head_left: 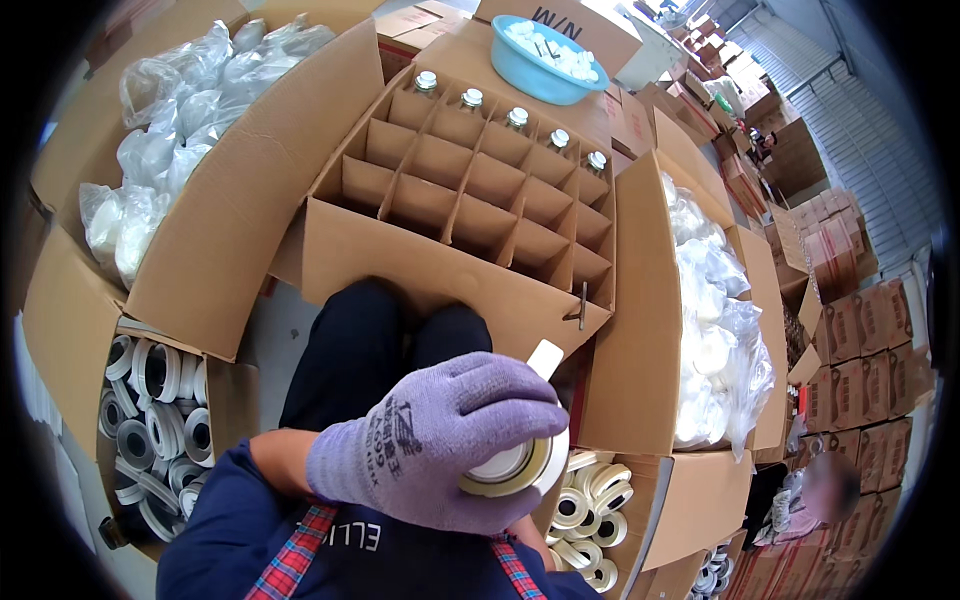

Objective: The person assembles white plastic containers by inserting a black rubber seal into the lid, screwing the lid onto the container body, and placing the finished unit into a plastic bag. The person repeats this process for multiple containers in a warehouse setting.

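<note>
My left hand (pixel 430 440), in a purple-grey knit glove, is curled over a white and cream roll (pixel 545 470) in front of my chest. A pale strip (pixel 545 358) sticks up beyond my fingers; I cannot tell whether it belongs to the roll. Of my right arm only a bit of bare forearm (pixel 535 545) shows, and the hand is hidden behind the left one and the roll. Ahead of my knees stands a cardboard carton (pixel 400 240) with dividers. Clear bottles with white caps (pixel 516 118) fill its far row.
Left is an open box of plastic-bagged items (pixel 180 130), above a box of white and grey rolls (pixel 160 430). Right are another box of bagged items (pixel 710 340) and cream rolls (pixel 590 510). A blue basin (pixel 540 75) holds white pieces. A person (pixel 800 500) sits at far right.
</note>
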